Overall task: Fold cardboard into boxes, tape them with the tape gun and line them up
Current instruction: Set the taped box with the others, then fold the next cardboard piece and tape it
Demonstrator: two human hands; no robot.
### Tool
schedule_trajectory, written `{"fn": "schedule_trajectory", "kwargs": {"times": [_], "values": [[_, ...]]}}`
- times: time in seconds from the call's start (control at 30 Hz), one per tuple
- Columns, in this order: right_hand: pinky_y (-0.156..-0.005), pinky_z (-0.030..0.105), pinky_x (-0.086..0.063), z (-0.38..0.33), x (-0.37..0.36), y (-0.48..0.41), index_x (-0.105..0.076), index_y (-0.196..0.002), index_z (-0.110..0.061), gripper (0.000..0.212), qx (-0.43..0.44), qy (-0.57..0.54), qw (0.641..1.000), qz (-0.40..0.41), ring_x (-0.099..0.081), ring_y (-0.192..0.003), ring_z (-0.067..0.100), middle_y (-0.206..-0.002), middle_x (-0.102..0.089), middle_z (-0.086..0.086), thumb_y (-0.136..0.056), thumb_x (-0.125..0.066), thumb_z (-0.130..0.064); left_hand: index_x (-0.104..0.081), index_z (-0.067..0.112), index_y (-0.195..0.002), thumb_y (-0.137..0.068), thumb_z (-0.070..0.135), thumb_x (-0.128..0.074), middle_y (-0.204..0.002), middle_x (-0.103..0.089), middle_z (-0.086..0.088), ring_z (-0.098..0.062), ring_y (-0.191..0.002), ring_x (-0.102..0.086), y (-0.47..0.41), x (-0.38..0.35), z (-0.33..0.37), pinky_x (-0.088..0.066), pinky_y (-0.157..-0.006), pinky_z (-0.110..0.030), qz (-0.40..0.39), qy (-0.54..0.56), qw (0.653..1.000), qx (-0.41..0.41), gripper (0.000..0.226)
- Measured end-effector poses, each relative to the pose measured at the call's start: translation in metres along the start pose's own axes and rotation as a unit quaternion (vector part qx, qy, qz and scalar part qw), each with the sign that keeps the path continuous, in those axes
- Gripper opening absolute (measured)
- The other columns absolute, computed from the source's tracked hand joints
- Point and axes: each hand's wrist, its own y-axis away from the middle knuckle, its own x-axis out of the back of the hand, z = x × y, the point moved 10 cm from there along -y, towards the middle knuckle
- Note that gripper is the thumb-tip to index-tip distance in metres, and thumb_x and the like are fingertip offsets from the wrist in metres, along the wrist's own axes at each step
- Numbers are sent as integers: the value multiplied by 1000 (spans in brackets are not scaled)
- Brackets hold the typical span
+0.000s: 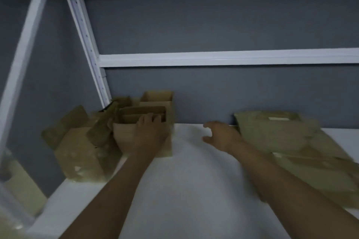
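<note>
An open-topped cardboard box (126,136) stands on the white table (184,190) at the back left. My left hand (148,132) grips its near rim, fingers hooked over the edge into the box. Behind it stands a second open box (158,98) against the wall. A third box (81,153) with raised flaps sits to the left at the table's corner. My right hand (221,135) hovers open above the table, fingers spread, just left of a pile of flat cardboard sheets (281,141). No tape gun shows.
A grey wall runs along the back of the table. A white metal shelf frame (91,48) slants up at the left, with a white crossbar (223,58) along the wall. The picture is dim and blurred.
</note>
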Motion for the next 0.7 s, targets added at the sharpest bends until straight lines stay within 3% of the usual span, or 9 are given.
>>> {"fn": "schedule_trajectory", "kwargs": {"times": [0.1,0.23,0.37,0.47,0.53,0.6,0.7], "values": [[-96,26,-38,59,25,31,-53,-131,-22,46,-18,34,999,-13,-50,-121,20,-139,-48,1,-89,-59,-42,-47,10,-135,-91,51,-52,-137,-49,-12,-30,-127,-44,8,-9,62,-36,-105,-38,-46,49,998,20,60],[-98,38,-44,132,53,77,-65,-115,-20,36,-24,70,997,-21,-54,-113,25,-127,-58,4,-87,-59,-42,-40,14,-144,-93,55,-50,-149,-39,-10,-28,-137,-34,27,-23,163,-31,-111,-39,-97,81,991,-33,67],[-93,39,-48,193,67,120,-66,-115,-22,35,-27,72,997,-32,-58,-108,24,-122,-62,4,-88,-59,-43,-38,16,-145,-94,54,-50,-146,-40,-9,-27,-134,-38,45,-45,241,-35,-108,-39,-165,122,977,-58,66],[-94,34,-45,230,61,144,-65,-115,-23,34,-27,36,997,-58,-57,-111,21,-121,-62,1,-87,-62,-42,-49,18,-136,-92,54,-52,-131,-51,-10,-30,-122,-50,57,-70,275,-44,-99,-40,-222,181,957,-45,57],[-103,34,-39,249,46,156,-53,-132,-26,57,-30,42,994,-92,-47,-125,22,-140,-49,1,-84,-61,-55,-53,19,-126,-90,58,-50,-120,-58,-10,-28,-108,-58,63,-87,290,-49,-89,-40,-246,207,946,-39,53],[-113,37,-27,264,28,165,-36,-145,-33,96,-42,47,988,-143,-28,-140,23,-155,-27,0,-65,-52,-84,-54,17,-122,-88,61,-50,-116,-61,-10,-25,-100,-61,71,-110,296,-52,-85,-37,-285,226,931,-16,56],[-119,44,-8,284,9,176,-17,-150,-41,135,-66,26,983,-169,3,-148,22,-161,3,-4,-30,-31,-103,-39,20,-142,-77,69,-56,-142,-42,-15,-30,-120,-52,74,-123,301,-46,-101,-41,-287,281,916,21,83]]}}
